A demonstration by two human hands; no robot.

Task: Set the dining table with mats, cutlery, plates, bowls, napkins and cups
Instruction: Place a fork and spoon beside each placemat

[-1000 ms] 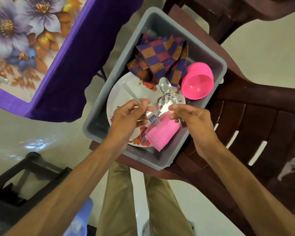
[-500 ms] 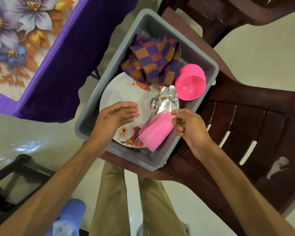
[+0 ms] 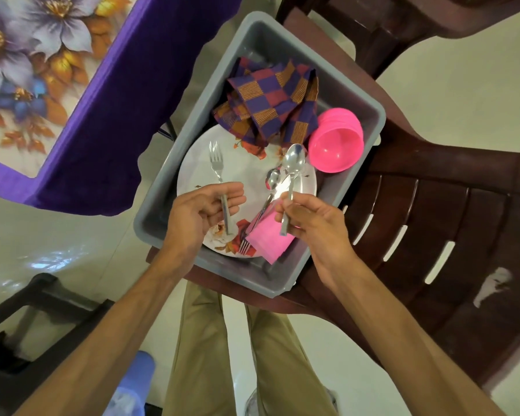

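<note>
With the left hand (image 3: 203, 210) curled round a fork (image 3: 219, 181) and the right hand (image 3: 309, 219) pinching a spoon (image 3: 291, 172) above the grey tub (image 3: 370, 115), both should lift clear together, handles level, toward the counter's (image 3: 27, 64) near edge.

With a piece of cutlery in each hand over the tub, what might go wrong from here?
The left hand holds the steel fork loosely, so it may slip onto the white floral plate. The right hand pinches the steel spoon low on its handle, so it could swing. The grey plastic tub overhangs the brown chair and might tip.
</note>
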